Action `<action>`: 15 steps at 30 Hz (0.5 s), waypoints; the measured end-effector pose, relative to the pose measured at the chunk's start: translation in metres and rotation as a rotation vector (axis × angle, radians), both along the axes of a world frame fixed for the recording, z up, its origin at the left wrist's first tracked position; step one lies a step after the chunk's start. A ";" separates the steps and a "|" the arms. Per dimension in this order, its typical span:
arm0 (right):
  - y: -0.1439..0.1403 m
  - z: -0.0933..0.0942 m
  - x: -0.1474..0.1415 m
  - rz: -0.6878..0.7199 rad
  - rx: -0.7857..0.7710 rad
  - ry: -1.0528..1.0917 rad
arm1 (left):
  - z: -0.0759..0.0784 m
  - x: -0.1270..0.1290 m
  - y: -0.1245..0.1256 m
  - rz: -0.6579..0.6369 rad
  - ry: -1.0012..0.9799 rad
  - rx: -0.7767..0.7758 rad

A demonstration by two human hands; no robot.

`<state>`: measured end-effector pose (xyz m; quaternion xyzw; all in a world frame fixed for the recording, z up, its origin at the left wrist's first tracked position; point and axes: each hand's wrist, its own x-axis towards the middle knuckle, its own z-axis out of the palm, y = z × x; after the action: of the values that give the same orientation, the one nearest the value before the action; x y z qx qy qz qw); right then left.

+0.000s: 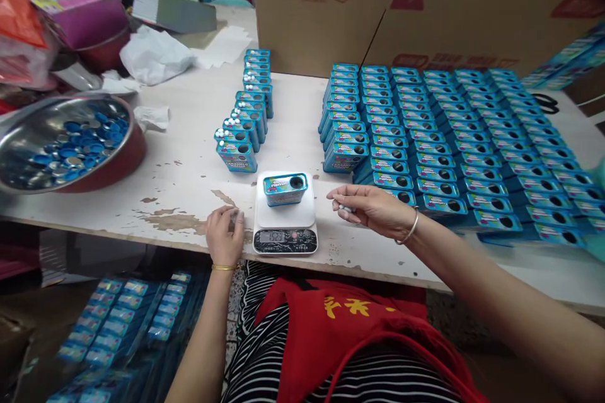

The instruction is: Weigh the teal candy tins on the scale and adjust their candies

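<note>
A blue tin (283, 192) with a round dark opening in its top stands upright on a small white digital scale (308, 219), whose display is lit. To the right of the scale, my right hand (371, 206) hovers over the table, fingers pinched around a few small white candies (346, 208). My left hand (225, 234) rests on the table's front edge, left of the scale. Its fingers are curled in, and what they may hold is hidden. Behind the scale runs a line of blue tins (239, 157), several with white candies lying on their tops.
Many open blue tins (437, 170) fill the table's right side in rows. A metal bowl (137, 141) of blue caps stands at left, near crumpled white paper (154, 53). A large cardboard box (321, 31) closes off the back. More tins (111, 321) sit below the table's edge.
</note>
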<state>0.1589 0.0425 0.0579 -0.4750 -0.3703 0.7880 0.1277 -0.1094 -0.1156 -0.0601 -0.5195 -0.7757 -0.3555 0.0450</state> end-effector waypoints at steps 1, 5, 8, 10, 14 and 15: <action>-0.001 0.000 0.000 0.004 0.008 0.004 | 0.000 0.000 0.000 0.002 0.000 0.000; -0.001 0.011 -0.012 0.033 0.115 0.053 | 0.001 0.000 0.001 0.006 -0.008 -0.004; 0.002 0.027 -0.033 0.122 0.269 0.083 | 0.002 -0.001 0.001 0.004 -0.005 0.002; 0.003 0.037 -0.049 0.207 0.398 0.064 | 0.002 -0.001 0.001 0.004 0.001 0.009; 0.005 0.048 -0.073 0.307 0.593 -0.052 | 0.003 -0.001 0.001 0.004 -0.004 0.004; 0.005 0.049 -0.076 0.315 0.623 -0.078 | 0.003 -0.001 0.001 0.003 -0.006 0.002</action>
<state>0.0834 0.0477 0.1065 -0.3798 -0.6664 0.6285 0.1291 -0.1105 -0.1145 -0.0575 -0.5172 -0.7764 -0.3575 0.0438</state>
